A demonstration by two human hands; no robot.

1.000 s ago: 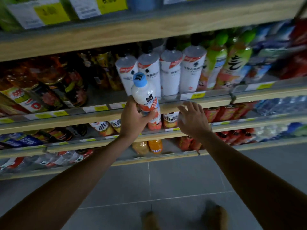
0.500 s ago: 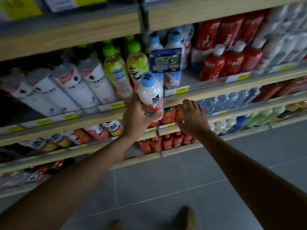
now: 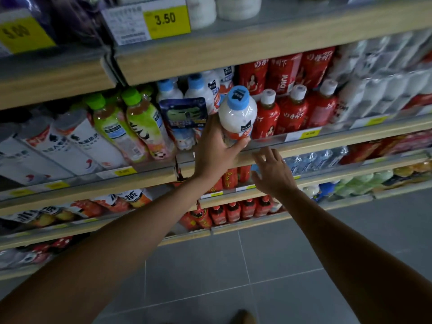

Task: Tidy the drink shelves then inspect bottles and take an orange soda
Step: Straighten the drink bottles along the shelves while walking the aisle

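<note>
**Figure.** The left hand [image 3: 217, 150] wraps fingers and thumb round the lower body of a white blue-capped bottle [image 3: 237, 113]. The bottle is held upright just above the front edge of the middle shelf [image 3: 339, 142], between the matching bottles [image 3: 198, 90] and the red bottles [image 3: 292, 111]. The right hand [image 3: 273, 174] hangs below that edge, fingers spread, holding nothing. Probable step: returning the bottle to its row. Lift the base clear of the shelf lip, set it flat with the label outward, then slide it back. No orange soda can be identified with certainty.
</note>
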